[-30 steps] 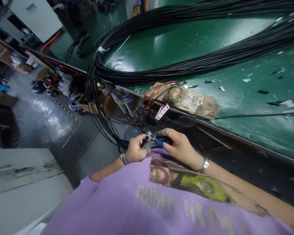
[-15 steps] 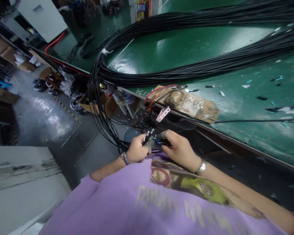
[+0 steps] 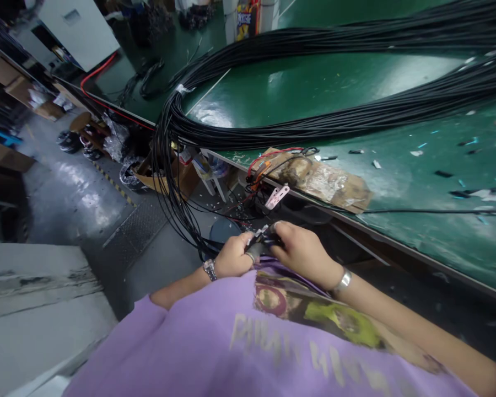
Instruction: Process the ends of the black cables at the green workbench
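Note:
My left hand [image 3: 234, 255], wearing a watch, is closed around black cables [image 3: 254, 240] just in front of my shirt. Their pale tips stick out past the thumb and slant toward the right. Close beside it, my right hand [image 3: 306, 253] has its fingers pinched together at the cable ends. Something dark with a bit of blue shows at those fingertips, too small and blurred to name. Grey coverings show on some fingers. A large bundle of black cables [image 3: 182, 204] hangs off the bench toward my left hand.
Across the green bench [image 3: 248, 105] lies a long cable coil [image 3: 314, 132]. A taped cardboard piece [image 3: 322, 182] and a pink-handled tool [image 3: 276, 197] sit at the bench edge. Scraps [image 3: 475, 193] litter the right side. A blue round stool-like object [image 3: 224, 230] stands below.
My right hand has come slightly closer to the left. The cable tips, more upright before, now lean right, and the blue strands between the hands show less. The view has shifted a little.

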Motion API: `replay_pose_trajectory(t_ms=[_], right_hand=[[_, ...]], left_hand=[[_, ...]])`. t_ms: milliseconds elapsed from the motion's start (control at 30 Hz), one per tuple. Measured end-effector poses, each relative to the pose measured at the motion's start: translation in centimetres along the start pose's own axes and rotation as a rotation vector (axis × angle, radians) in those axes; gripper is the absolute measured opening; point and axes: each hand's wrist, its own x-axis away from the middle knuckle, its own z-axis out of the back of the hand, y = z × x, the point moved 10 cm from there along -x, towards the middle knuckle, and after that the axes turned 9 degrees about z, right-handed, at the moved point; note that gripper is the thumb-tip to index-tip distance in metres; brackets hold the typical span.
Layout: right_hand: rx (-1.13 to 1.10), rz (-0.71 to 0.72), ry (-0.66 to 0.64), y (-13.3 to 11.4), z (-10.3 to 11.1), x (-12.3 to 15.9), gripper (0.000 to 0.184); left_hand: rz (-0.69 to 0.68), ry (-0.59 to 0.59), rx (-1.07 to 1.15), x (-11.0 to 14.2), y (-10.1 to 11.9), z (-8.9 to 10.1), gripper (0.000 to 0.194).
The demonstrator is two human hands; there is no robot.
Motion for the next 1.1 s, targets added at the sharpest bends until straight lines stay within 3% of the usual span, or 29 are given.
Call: replay_pose_trajectory(t_ms=[100, 200, 267, 367, 433, 533, 600, 667, 767, 833, 900, 1033, 1100], right_hand=[[-0.602, -0.293, 0.033, 3.0, -1.8, 0.6, 0.013], [-1.232, -0.419, -0.076, 2.2, -5.2, 1.5, 0.028], [-1.412, -0.429, -0.126, 1.3, -6.1, 1.8, 0.033], [-1.219, -0.402, -0.047, 2.1, -5.2, 1.5, 0.030], [-0.804, -0.316, 0.068, 2.9, -2.7, 1.0, 0.023], [-0.153, -0.120, 0.136, 1.4, 0.6, 0.2, 0.013], [0.003, -0.032, 0.099, 0.3, 1.0, 0.1, 0.014], [-0.120, -0.017, 0.056, 0.2, 0.5, 0.1, 0.013], [-0.637, -0.093, -0.023, 0.9, -1.6, 0.4, 0.018], [-0.827, -0.134, -0.038, 1.1, -2.4, 0.5, 0.023], [-0.709, -0.133, 0.023, 1.4, -1.7, 0.4, 0.022], [-0.369, -0.074, 0.138, 0.7, 0.9, 0.2, 0.017], [-0.422, -0.091, 0.127, 0.8, 0.8, 0.1, 0.016]], left_hand=[[0.045, -0.015, 0.144, -0.4, -0.1, 0.2, 0.021], [0.077, -0.145, 0.266, -1.1, 0.1, -0.5, 0.042], [0.086, -0.236, 0.302, -1.5, 0.3, -1.2, 0.048], [0.132, -0.213, 0.315, -1.7, -0.2, -1.3, 0.049], [0.177, -0.147, 0.276, -1.5, -0.8, -1.2, 0.043], [0.209, -0.083, 0.183, -0.9, -1.1, -1.2, 0.028], [0.215, -0.065, 0.165, -0.7, -1.1, -0.9, 0.024], [0.207, -0.079, 0.191, -0.7, -1.1, -0.6, 0.028], [0.135, -0.204, 0.261, -0.9, -0.6, -1.2, 0.042], [0.103, -0.289, 0.285, -0.8, -0.4, -1.9, 0.048], [0.104, -0.277, 0.289, -0.8, -0.6, -1.9, 0.049], [0.152, -0.119, 0.287, -0.9, -1.2, -1.0, 0.046], [0.156, -0.112, 0.277, -0.8, -1.1, -1.0, 0.045]])
